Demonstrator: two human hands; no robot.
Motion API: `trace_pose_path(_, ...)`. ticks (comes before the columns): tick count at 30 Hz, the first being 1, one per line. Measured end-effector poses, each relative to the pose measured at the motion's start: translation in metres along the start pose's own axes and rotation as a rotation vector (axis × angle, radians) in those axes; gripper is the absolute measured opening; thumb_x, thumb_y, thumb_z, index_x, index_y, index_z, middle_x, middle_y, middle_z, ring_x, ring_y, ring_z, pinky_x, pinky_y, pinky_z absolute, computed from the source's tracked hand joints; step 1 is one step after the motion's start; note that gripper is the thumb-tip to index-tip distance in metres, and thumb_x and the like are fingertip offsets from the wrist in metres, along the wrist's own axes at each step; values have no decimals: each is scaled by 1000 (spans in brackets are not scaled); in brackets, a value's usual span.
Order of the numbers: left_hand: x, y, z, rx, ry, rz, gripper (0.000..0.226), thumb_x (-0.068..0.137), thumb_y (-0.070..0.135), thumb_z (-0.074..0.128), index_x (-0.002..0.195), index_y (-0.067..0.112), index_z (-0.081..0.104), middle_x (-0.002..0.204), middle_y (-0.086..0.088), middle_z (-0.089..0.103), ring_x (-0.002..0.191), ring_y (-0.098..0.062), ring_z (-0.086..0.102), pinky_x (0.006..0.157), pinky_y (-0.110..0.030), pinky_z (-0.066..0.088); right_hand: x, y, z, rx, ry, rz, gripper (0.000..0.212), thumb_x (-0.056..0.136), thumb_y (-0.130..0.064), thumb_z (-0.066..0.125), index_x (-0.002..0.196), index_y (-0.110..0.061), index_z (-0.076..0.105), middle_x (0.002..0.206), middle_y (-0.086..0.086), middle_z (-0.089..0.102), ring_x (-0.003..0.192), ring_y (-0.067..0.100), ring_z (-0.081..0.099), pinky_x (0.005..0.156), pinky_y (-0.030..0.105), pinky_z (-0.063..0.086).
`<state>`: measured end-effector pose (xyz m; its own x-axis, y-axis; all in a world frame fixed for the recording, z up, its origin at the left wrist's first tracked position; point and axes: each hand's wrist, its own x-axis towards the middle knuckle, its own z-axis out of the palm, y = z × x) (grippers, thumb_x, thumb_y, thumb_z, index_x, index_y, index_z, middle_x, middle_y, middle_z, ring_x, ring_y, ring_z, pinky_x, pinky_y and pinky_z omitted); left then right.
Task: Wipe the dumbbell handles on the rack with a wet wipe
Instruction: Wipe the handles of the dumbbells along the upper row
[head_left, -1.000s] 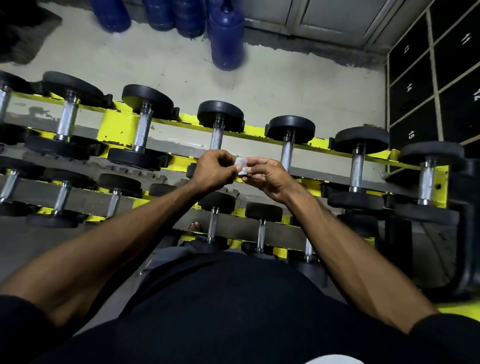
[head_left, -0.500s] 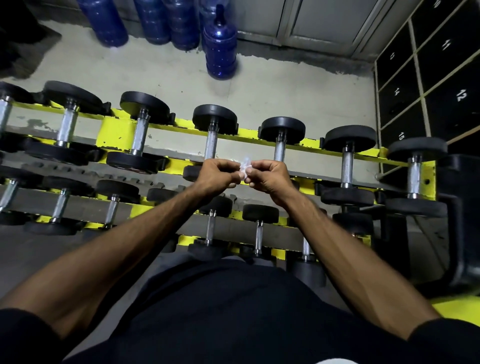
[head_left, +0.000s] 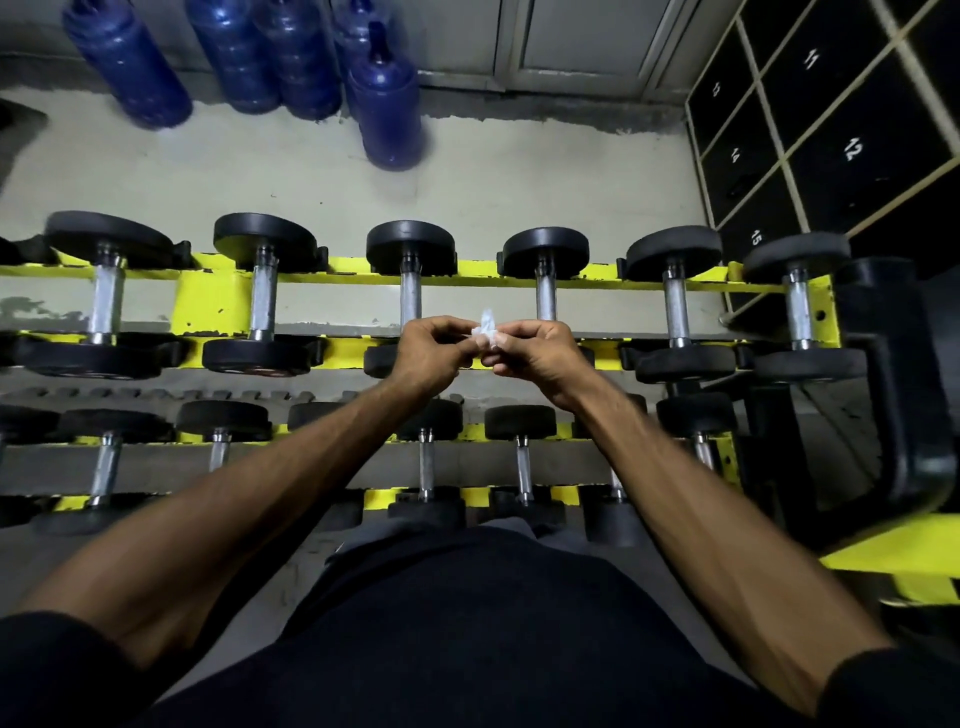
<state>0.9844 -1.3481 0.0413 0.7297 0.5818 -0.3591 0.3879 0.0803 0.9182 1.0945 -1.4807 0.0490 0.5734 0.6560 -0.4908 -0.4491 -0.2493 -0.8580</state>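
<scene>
Two tiers make up the yellow rack (head_left: 208, 306), which runs L to R across the view w/ black-headed dumbbells (head_left: 265, 301) laid across its rails. Upper tier shows six of them, chrome handles (head_left: 676, 312) pointing away from the person. Lower tier carries smaller ones, partly hidden by the forearms. Black lockers (head_left: 831, 156) w/ white nos. (11, 12, 14, 15) stand at far R, past the rack's end. Several blue water jugs (head_left: 387, 109) stand on the pale floor by the back wall, one set forward of the rest.

Both hands are raised together over the upper tier's near rail, approx. mid-frame. The left hand (head_left: 428, 353) has its fingers curled in, fingertips pinching one side of the wet wipe (head_left: 485, 327). The right hand (head_left: 535, 353) is curled the same way and pinches the other side, so the two hands nearly touch at the fingertips. The wipe is small, white and crumpled, w/ a tuft sticking up above the fingers. It shows between the 3rd and 4th upper handles, counting from L, and touches neither.
</scene>
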Motion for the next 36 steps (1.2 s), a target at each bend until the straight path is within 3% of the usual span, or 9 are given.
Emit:
trace_pose_path(6, 6, 4, 11, -9, 1, -19, 19, 86, 14, 75, 104, 10, 75, 89, -3, 75, 76, -16, 71, 59, -19, 52, -2, 3, -11, 2, 34, -45, 39, 79, -7, 80, 114, 6, 67, 103, 17, 74, 90, 26, 73, 75, 30, 58)
trace_pose_path(12, 8, 7, 29, 64, -95, 20, 19, 90, 11, 70, 109, 12, 75, 92, 1, 75, 76, -6, 69, 57, -12, 50, 3, 12, -33, -10, 131, -55, 29, 78, -4, 80, 105, 2, 72, 101, 17, 75, 91, 34, 73, 81, 45, 60)
trace_pose_path(16, 17, 3, 53, 196, -108, 58, 19, 91, 9, 69, 106, 17, 75, 97, 7, 74, 90, -5, 68, 77, -22, 57, 11, 15, -65, -64, 211, -37, 19, 81, -1, 77, 99, 0, 73, 98, 17, 75, 84, 29, 73, 78, 43, 61)
trace_pose_path(19, 20, -1, 73, 384, -47, 65, 21, 89, 16, 72, 109, 20, 73, 98, 7, 73, 90, -7, 68, 81, -33, 60, 20, 13, -94, -169, 279, -31, 12, 83, -1, 75, 92, -8, 73, 93, 11, 75, 82, 22, 72, 74, 36, 62)
trace_pose_path(23, 15, -2, 99, 547, 43, 151, 22, 87, 21, 74, 108, 17, 74, 100, 6, 71, 88, -7, 63, 85, -29, 54, 44, 9, -125, -353, 371, -83, 13, 79, -7, 80, 86, -17, 74, 88, 0, 75, 82, 17, 71, 73, 31, 60)
trace_pose_path(26, 16, -5, 108, 617, 121, 168, 18, 86, 26, 76, 103, 20, 75, 97, 8, 63, 87, -8, 61, 84, -29, 54, 61, 4, -135, -566, 308, -127, 14, 78, -10, 80, 92, -14, 78, 90, -2, 75, 84, 14, 71, 76, 31, 59)
trace_pose_path(31, 19, -10, 103, 744, 92, 208, 13, 86, 33, 74, 93, 23, 74, 92, 5, 61, 82, -17, 60, 74, -37, 55, 78, 1, -125, -1037, 55, -247, 22, 78, -16, 81, 99, -12, 78, 93, 1, 76, 79, 10, 67, 67, 20, 50)
trace_pose_path(34, 18, -12, 101, 776, 74, 260, 13, 87, 32, 73, 92, 20, 73, 91, 3, 60, 80, -17, 58, 70, -32, 53, 87, -8, -113, -1278, -117, -345, 21, 80, -13, 78, 101, -17, 78, 100, 1, 75, 89, 16, 69, 79, 31, 56)
trace_pose_path(36, 20, -15, 98, 807, 48, 290, 12, 89, 29, 72, 93, 18, 74, 89, 3, 58, 79, -18, 57, 67, -30, 48, 90, -18, -101, -1481, -243, -414, 22, 81, -13, 75, 101, -23, 76, 100, 0, 74, 91, 20, 68, 74, 32, 54)
